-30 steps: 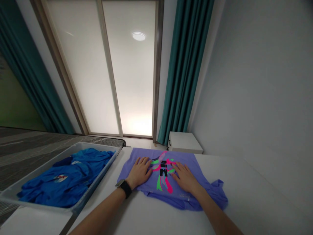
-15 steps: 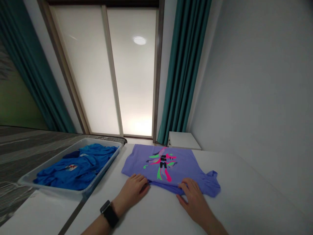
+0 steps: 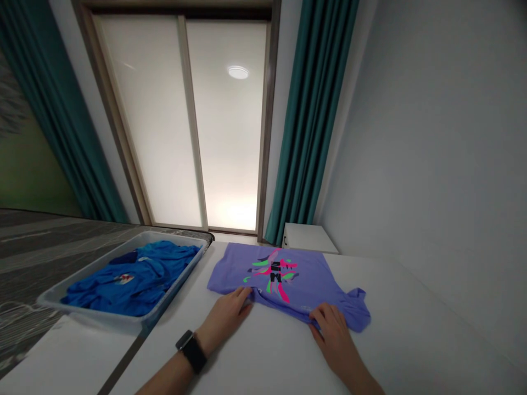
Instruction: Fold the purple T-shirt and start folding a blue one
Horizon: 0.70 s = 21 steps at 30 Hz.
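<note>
A purple T-shirt [image 3: 239, 263] with a pink, green and black print lies spread on the white table, its near edge bunched and one sleeve crumpled at the right. My left hand [image 3: 228, 315], with a black watch [image 3: 191, 351] on the wrist, pinches the shirt's near edge left of the print. Farther right along the same edge, my right hand [image 3: 333, 334] has its thumb and fingers closed on the fabric. The fingertips of both hands are partly hidden by the cloth and the hands themselves.
Left of the shirt stands a translucent plastic bin [image 3: 99, 318] holding blue clothes [image 3: 140, 280]. The white table [image 3: 263, 362] has a dark seam on its left. A low white cabinet [image 3: 310, 237] sits beyond the far edge, and a grey wall [image 3: 436, 164] rises at right.
My left hand has moved slightly up and drawn the shirt's near edge into a small fold. My right hand has shifted a little to the right along the edge.
</note>
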Tool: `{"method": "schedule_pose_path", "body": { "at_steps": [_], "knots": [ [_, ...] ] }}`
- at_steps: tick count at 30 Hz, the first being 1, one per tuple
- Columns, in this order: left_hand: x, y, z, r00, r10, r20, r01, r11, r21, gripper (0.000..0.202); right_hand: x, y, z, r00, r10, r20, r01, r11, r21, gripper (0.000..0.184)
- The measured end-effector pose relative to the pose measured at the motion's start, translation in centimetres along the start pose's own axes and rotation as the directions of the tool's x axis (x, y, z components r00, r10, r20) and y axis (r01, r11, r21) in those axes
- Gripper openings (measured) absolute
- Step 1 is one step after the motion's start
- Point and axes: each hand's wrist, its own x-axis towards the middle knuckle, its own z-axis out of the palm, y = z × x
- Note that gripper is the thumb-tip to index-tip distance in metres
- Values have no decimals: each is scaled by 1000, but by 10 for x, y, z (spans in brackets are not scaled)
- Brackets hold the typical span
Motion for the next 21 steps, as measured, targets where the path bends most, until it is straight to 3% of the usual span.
{"method": "schedule_pose_path", "body": {
  "at_steps": [5, 10, 15, 21],
  "knots": [
    [5, 2, -2, 998, -68, -19, 69, 993, 91, 22, 1, 0, 1, 998, -33, -46, 34, 999, 26, 27],
    [6, 7, -6, 992, 122, -38, -112, 975, 194, 19, 3, 0, 1, 998, -22, -65, 25, 998, 51, 33],
    [-5, 11, -20, 956, 187, -225, -137, 965, 223, 21, 5, -1, -5, 992, -32, -122, 44, 995, 94, 35],
    [-34, 16, -33, 916, 271, -298, -232, 960, 158, 21, 1, -9, -20, 971, -98, -218, 133, 979, 153, 27]
  ]
}}
